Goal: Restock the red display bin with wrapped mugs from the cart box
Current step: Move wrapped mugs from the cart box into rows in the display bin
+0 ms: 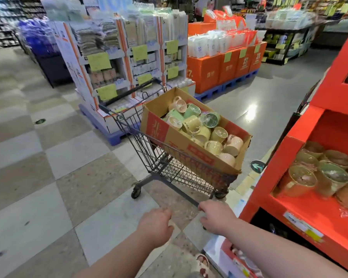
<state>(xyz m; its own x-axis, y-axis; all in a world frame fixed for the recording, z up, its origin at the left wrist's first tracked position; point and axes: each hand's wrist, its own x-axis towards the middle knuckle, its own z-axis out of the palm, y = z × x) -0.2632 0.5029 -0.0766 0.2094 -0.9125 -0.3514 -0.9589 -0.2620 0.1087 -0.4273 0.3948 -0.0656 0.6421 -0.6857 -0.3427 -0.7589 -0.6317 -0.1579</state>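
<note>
My right hand [217,216] grips the dark wire shopping cart [179,173] by its low bar, likely to tug it closer. My left hand [155,225] hangs loosely curled and empty. Film-wrapped pastel mugs [191,124] fill the brown cardboard box [165,129] at twelve o'clock, and the red cardboard display bin [285,153] stands at three.

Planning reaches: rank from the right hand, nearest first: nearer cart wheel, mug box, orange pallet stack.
1. nearer cart wheel, low, just beyond the right hand.
2. mug box, ahead, riding in the cart.
3. orange pallet stack, far across the aisle.
</note>
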